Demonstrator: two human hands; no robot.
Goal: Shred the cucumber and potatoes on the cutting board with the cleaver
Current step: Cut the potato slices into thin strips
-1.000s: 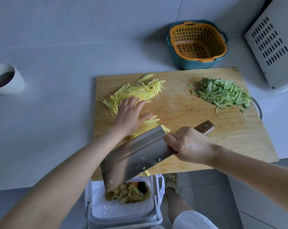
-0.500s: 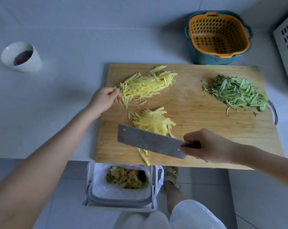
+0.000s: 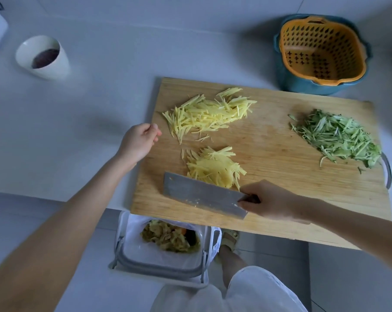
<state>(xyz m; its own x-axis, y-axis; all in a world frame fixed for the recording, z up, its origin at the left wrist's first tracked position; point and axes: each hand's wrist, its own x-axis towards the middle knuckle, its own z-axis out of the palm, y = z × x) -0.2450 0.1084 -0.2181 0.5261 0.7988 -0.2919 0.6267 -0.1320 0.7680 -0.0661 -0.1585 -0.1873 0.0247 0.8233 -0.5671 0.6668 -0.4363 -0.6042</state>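
Since a second ago the left hand [image 3: 139,140] has drawn off the potato to the 9 o'clock edge of the cutting board [image 3: 269,140], where it holds nothing, its fingers loosely curled. A white cup [image 3: 44,57] stands at 10 o'clock, well apart. Thin, pale yellow potato shreds [image 3: 208,113] fan out at the board's 11 o'clock, and a second heap [image 3: 213,167] of coarser, flatter strips lies at 7 o'clock. The cleaver [image 3: 201,197], a dull grey rectangular blade, has come back from the bin [image 3: 163,255] to that heap's near side, with the right hand [image 3: 269,200] wrapped round its handle. Shredding looks nearly done; next the left hand likely steadies the heap for finer cuts. Limp green cucumber shreds [image 3: 339,137] lie at 3 o'clock.
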